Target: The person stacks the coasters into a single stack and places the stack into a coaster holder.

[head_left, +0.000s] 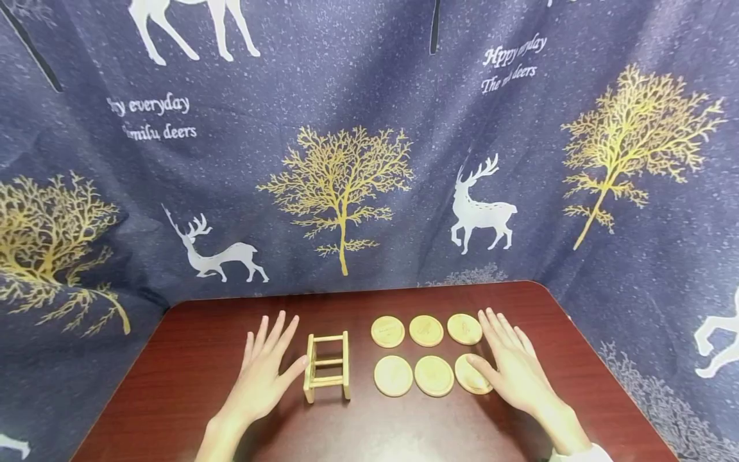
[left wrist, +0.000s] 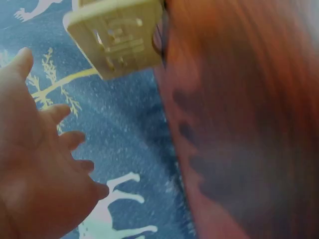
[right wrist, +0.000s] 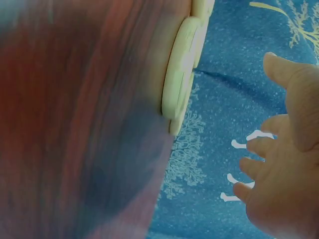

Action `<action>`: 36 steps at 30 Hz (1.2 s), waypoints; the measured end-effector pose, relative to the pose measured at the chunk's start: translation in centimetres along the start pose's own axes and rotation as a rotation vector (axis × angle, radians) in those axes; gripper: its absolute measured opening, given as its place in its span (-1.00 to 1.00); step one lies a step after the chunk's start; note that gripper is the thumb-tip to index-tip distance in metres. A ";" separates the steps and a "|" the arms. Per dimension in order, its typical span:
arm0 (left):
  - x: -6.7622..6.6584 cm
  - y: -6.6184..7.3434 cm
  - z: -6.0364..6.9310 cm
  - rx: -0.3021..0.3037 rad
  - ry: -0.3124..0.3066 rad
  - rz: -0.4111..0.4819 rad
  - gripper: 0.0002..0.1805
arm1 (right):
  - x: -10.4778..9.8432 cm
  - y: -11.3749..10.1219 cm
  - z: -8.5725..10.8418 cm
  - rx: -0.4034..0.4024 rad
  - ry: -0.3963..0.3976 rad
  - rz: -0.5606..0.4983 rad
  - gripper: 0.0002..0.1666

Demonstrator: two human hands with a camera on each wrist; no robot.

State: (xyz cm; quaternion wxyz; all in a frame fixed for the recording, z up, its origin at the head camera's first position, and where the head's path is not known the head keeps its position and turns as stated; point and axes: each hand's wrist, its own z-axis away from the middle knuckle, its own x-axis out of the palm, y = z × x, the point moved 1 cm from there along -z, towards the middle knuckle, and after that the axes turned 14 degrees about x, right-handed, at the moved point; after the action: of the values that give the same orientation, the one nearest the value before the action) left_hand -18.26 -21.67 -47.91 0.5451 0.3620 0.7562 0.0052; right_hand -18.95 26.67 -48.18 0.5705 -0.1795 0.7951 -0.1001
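My left hand (head_left: 262, 378) is spread above the table, left of a small wooden rack (head_left: 312, 372), its thumb tip close to the rack's left side. In the left wrist view the rack (left wrist: 117, 42) shows a side panel with cut-out marks, apart from the left hand (left wrist: 40, 164). Several round wooden coasters lie in two rows right of the rack, among them a back-left coaster (head_left: 387, 332) and a front-middle coaster (head_left: 434, 376). Over the front-right coaster (head_left: 470, 377) reaches the thumb of my right hand (head_left: 516, 366). A gap separates the right hand (right wrist: 284, 164) from a coaster (right wrist: 179, 69) in the right wrist view.
The dark red wooden table (head_left: 369, 427) has rounded far corners. Behind it hangs a blue cloth (head_left: 427, 128) printed with white deer and yellow trees, which also runs down both sides. Both hands cast shadows on the tabletop.
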 end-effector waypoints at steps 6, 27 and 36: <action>1.2 0.5 0.1 0.006 0.057 0.186 -0.10 | 0.1 -0.7 0.4 -0.006 0.019 -0.066 0.02; 4.3 1.6 0.0 -0.144 0.147 0.629 0.06 | 0.8 -1.0 1.1 -0.003 0.089 -0.183 -0.05; 4.6 1.7 -0.1 -0.147 0.153 0.650 0.06 | 0.9 -1.1 1.4 0.013 0.071 -0.223 -0.05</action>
State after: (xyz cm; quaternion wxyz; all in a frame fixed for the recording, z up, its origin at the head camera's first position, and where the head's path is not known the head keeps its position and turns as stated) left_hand -18.07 -17.81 -51.01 0.4815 0.5423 0.6375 0.2602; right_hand -17.73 25.32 -49.04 0.5286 -0.2596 0.7892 -0.1743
